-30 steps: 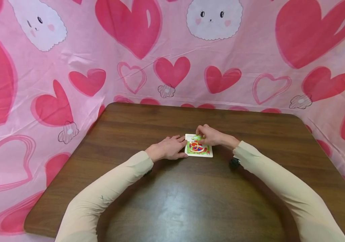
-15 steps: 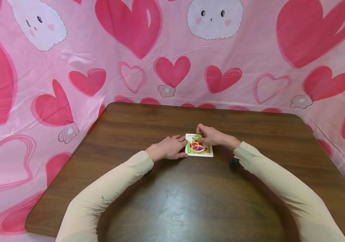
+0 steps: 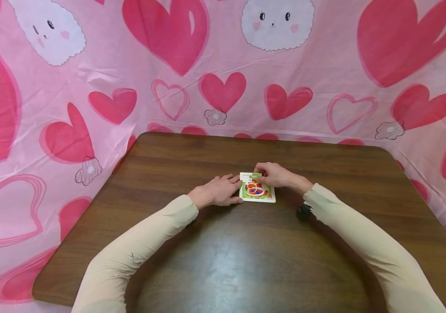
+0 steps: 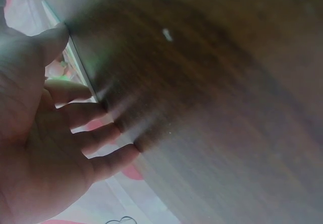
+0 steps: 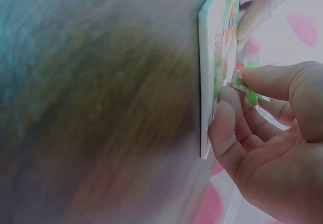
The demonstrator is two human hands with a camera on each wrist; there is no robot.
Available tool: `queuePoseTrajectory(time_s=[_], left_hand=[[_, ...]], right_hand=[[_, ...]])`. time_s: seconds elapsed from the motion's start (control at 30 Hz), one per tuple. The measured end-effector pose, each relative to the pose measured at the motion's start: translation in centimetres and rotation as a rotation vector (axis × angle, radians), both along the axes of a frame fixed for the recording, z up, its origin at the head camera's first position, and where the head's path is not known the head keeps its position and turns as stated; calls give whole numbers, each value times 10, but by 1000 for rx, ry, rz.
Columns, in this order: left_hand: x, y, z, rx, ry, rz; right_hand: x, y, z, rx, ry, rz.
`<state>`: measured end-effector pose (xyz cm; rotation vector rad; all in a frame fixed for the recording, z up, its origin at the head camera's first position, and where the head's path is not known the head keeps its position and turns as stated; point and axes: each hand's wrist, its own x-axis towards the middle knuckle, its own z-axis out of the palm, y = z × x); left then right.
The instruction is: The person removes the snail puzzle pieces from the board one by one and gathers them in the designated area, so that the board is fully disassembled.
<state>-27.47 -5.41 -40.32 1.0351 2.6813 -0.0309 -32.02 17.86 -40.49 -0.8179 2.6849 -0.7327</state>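
Left hand (image 3: 218, 191) splayed against square board (image 3: 259, 201) — right hand (image 3: 276, 175) tight on lobed green piece (image 5: 251, 99)

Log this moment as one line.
left hand: at puzzle board edge | right hand: pinches green piece | puzzle board: flat on table

Behind a brown table (image 3: 226, 243), whose near half is shining, a creased pink cloth (image 3: 105, 39) is hanging. Red hearts (image 3: 224, 91) are covering it, two white heads (image 3: 277, 37) are showing high up, and sketched flowers (image 3: 216, 116) are touching some hearts.
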Motion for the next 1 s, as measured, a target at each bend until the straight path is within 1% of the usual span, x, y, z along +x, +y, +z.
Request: queuePoseTrajectory(time_s=[0.07,0.17,0.27,0.37,0.57,0.8,0.93,1.0], left_hand=[[0,0,0,4,5,-4],[1,0,2,7,4,-6],[2,-1,2,3,6,-3],[3,-2,2,2,6,-3],[4,-3,3,7,0,0],[4,-2,2,18,-3,-4],[3,-1,2,20,-3,-3],[3,0,3,20,-2,-4]], right_hand=[[1,2,1,-10,11,-5],[2,6,4,-29,3,-17],[5,12,7,-60,-46,-51],[10,20,11,-88,-95,-103],[18,42,16,-115,-134,-183],[15,65,15,-174,-162,-242],[15,76,15,-237,-182,-251],[15,82,16,-263,-187,-242]])
